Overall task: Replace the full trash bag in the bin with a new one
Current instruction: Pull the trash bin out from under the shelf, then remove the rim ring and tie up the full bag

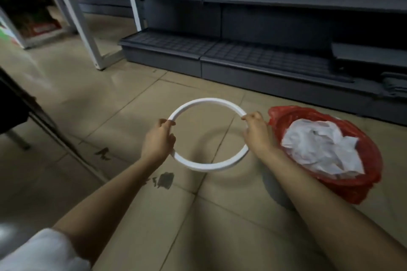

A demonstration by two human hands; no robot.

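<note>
Your left hand [159, 138] and right hand [255, 131] grip the white ring [207, 103] above the tiled floor [123, 99]; the red bag [343, 185] sits just beside it; grey shelves [264, 55] stand beyond it.

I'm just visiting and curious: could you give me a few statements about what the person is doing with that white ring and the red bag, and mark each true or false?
1. Both hands grip the white ring. True: left hand and right hand hold opposite sides.
2. The ring sits on the bin. False: it is held above the floor, beside the bin.
3. The red bag is empty. False: crumpled white paper fills it.
4. The grey shelves look bare. True.
</note>
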